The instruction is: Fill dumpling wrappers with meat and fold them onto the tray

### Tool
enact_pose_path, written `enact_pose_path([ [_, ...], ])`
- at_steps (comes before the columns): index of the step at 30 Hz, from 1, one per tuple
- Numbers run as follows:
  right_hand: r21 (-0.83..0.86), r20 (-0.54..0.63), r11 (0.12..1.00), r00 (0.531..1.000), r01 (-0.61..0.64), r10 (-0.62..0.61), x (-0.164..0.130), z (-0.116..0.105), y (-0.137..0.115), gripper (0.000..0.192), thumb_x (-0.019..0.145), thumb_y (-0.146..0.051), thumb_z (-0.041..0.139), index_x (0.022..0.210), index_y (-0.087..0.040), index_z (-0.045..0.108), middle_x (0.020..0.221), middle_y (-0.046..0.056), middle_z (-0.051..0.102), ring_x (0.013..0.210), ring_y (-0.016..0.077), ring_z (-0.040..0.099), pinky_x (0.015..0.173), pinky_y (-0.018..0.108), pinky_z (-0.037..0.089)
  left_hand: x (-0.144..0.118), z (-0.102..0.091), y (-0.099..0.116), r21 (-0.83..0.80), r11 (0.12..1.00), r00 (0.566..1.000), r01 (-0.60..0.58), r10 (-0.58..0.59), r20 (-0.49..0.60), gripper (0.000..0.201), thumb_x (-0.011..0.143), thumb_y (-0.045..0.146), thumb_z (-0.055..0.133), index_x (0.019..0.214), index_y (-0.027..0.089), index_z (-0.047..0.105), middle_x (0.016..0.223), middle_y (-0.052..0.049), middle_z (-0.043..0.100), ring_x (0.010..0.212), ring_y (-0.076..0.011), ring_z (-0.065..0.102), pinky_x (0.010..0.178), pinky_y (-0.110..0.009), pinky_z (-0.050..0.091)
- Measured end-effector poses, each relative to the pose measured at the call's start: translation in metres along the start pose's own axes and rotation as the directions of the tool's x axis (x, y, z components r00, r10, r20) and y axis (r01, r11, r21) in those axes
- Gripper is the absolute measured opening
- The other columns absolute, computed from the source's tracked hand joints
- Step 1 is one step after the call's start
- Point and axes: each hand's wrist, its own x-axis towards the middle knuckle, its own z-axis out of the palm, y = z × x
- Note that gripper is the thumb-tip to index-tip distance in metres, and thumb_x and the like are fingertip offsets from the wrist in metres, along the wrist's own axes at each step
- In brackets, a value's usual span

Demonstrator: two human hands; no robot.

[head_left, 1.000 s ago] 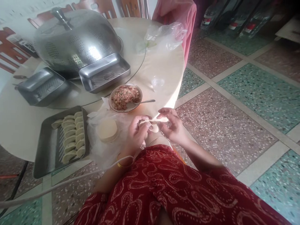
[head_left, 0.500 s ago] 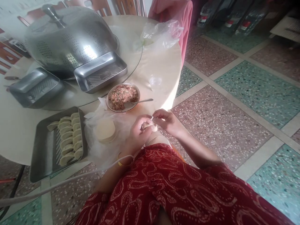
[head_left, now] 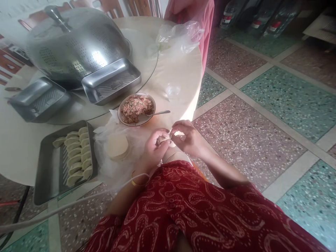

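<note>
A pale dumpling (head_left: pixel 166 140) sits pinched between both hands just off the round table's near edge. My left hand (head_left: pixel 153 148) cups it from below; my right hand (head_left: pixel 187 138) presses its rim with thumb and fingers. Left of my left hand lies a stack of round wrappers (head_left: pixel 117 147) on a clear plastic bag. Beyond it stands a bowl of pink minced filling (head_left: pixel 135 108) with a spoon (head_left: pixel 159 112) in it. A metal tray (head_left: pixel 47 175) at the table's near left holds several folded dumplings (head_left: pixel 77 157) in two rows.
A large upturned metal colander (head_left: pixel 76 45) and two empty steel trays (head_left: pixel 111 82) (head_left: pixel 38 99) fill the far left of the beige table (head_left: pixel 178 73). A crumpled plastic bag (head_left: pixel 181 36) and a pink-draped chair (head_left: pixel 203 21) stand at the far edge. Terrazzo floor lies to the right.
My right hand's fingers, spread a second ago, have closed in onto the dumpling's edge next to my left thumb. The view has drifted slightly; the table's things have not moved.
</note>
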Motion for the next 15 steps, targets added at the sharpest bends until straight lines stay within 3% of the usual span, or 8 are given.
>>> enact_pose_path([
  [5, -0.154, -0.094, 0.986, 0.993, 0.06, -0.075, -0.004, 0.006, 0.0, 0.006, 0.084, -0.02, 0.059, 0.081, -0.022, 0.064, 0.091, 0.007, 0.069, 0.088, 0.0238, 0.059, 0.081, 0.043, 0.051, -0.002, 0.001, -0.004, -0.034, 0.999, 0.999, 0.026, -0.027, -0.017, 0.013, 0.08, 0.025, 0.066, 0.092, 0.021, 0.062, 0.108, -0.004, 0.066, 0.079, -0.0127, 0.064, 0.063, -0.023, 0.052],
  [8, -0.176, -0.178, 0.984, 0.981, 0.039, -0.071, -0.007, 0.012, 0.003, 0.006, 0.084, -0.02, 0.057, 0.079, -0.023, 0.06, 0.085, 0.005, 0.068, 0.082, 0.0226, 0.058, 0.079, 0.042, 0.05, -0.002, 0.003, -0.006, -0.083, 0.995, 0.998, 0.054, -0.055, -0.007, 0.02, 0.083, 0.028, 0.066, 0.101, 0.022, 0.061, 0.098, -0.003, 0.067, 0.073, -0.012, 0.065, 0.062, -0.023, 0.053],
  [12, -0.148, -0.193, 0.989, 0.981, -0.021, -0.008, -0.01, 0.015, 0.003, 0.007, 0.085, -0.025, 0.056, 0.078, -0.023, 0.058, 0.084, 0.006, 0.068, 0.083, 0.0236, 0.058, 0.079, 0.043, 0.049, -0.001, 0.005, -0.004, -0.083, 0.996, 1.0, 0.03, -0.03, 0.0, 0.014, 0.083, 0.028, 0.065, 0.094, 0.02, 0.06, 0.098, -0.003, 0.066, 0.07, -0.0107, 0.064, 0.061, -0.022, 0.053],
  [15, -0.016, -0.159, 0.994, 0.982, -0.108, 0.104, -0.008, 0.011, 0.003, 0.009, 0.081, -0.027, 0.059, 0.074, -0.022, 0.059, 0.081, 0.005, 0.067, 0.083, 0.0226, 0.058, 0.078, 0.041, 0.048, -0.001, 0.005, -0.002, -0.039, 0.999, 1.0, -0.009, 0.008, -0.01, 0.009, 0.083, 0.026, 0.064, 0.09, 0.02, 0.06, 0.108, -0.004, 0.065, 0.072, -0.0105, 0.063, 0.061, -0.022, 0.052],
])
